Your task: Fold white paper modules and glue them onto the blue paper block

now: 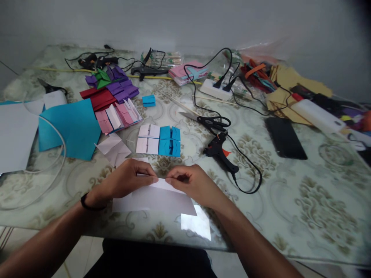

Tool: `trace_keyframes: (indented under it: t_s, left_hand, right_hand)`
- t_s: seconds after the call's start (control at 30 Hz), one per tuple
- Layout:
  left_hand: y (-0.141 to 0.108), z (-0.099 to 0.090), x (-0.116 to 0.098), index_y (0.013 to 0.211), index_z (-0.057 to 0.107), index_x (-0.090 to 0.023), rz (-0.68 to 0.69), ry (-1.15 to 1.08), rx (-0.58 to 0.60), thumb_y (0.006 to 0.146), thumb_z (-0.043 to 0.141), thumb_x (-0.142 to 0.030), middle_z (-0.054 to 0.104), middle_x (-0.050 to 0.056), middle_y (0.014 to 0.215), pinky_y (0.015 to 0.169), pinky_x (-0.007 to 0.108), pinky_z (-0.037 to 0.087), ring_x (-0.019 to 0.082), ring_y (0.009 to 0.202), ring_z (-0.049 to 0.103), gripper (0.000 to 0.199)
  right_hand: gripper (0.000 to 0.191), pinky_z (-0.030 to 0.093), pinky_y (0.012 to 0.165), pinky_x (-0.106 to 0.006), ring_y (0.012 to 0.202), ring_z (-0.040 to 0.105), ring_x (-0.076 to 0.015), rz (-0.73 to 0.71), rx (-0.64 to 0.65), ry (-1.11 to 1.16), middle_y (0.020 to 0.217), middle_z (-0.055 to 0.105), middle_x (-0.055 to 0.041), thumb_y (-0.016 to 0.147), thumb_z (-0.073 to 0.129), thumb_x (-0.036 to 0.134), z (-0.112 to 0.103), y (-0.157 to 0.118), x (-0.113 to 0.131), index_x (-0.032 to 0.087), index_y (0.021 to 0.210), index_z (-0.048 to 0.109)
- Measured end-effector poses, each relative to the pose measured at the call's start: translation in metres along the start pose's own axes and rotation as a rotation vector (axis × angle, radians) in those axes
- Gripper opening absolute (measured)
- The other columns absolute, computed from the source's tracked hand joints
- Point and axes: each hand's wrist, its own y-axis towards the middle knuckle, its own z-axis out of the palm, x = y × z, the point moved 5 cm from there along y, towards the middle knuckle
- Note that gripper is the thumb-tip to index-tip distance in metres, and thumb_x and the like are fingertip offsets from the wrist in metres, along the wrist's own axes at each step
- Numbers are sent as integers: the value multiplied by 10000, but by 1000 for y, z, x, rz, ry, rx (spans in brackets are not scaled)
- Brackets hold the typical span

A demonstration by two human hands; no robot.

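A sheet of white paper (156, 199) with a folded upper edge lies before me near the front of the table. My left hand (131, 179) pinches its top edge between thumb and fingers. Close beside it, my right hand (189, 181) pinches the same edge a little further right. Just beyond my hands sit folded white paper pieces (148, 139) and folded blue paper pieces (169, 141), side by side in a block. A creased white paper (113, 150) rests beyond my left hand.
Right of the hands are a black glue gun (222, 153), scissors (213, 122) and a phone (285, 138). A power strip (216, 89) with cords stands behind. Blue paper (69, 129), pink folded pieces (118, 116) and purple folded pieces (123, 89) lie on the left.
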Motion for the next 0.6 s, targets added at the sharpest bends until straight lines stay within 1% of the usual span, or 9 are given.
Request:
trace_keyframes:
  t_s: [0.07, 0.2, 0.33, 0.43, 0.6]
  left_hand:
    - [-1, -4, -1, 826, 810, -179, 4, -14, -11, 900, 712, -328, 817, 19, 825, 645, 220, 501, 161, 752, 716, 192]
    - [-2, -16, -4, 820, 820, -183, 6, -24, -60, 897, 728, -339, 807, 26, 808, 616, 212, 486, 157, 740, 703, 197]
    - [-3, -26, -4, 780, 813, -179, -4, -54, -101, 874, 747, -317, 793, 22, 780, 597, 205, 476, 149, 709, 686, 180]
    - [-5, -29, -4, 776, 815, -183, -21, -71, -106, 869, 754, -307, 787, 15, 764, 590, 200, 470, 139, 689, 672, 166]
    - [-7, -32, -5, 783, 816, -176, -25, -92, -108, 872, 760, -323, 768, 16, 728, 559, 199, 444, 130, 658, 647, 181]
  right_hand:
    - [198, 414, 563, -242, 612, 561, -129, 4, 3, 12, 692, 677, 4, 884, 707, 357, -5, -1, 1, 181, 803, 752]
    - [192, 455, 611, -256, 662, 601, -146, 1, -41, -32, 745, 717, -12, 899, 696, 346, -18, -5, 5, 187, 810, 756]
    - [191, 468, 596, -260, 633, 626, -152, 10, -51, -41, 691, 719, -8, 902, 697, 346, -27, -8, 6, 189, 809, 752]
    - [203, 476, 587, -261, 609, 646, -155, 28, -38, -36, 650, 719, -9, 915, 687, 353, -32, -9, 7, 188, 809, 740]
    - [233, 487, 589, -255, 593, 651, -141, 25, -38, -63, 679, 728, -10, 926, 682, 367, -39, -12, 10, 191, 779, 724]
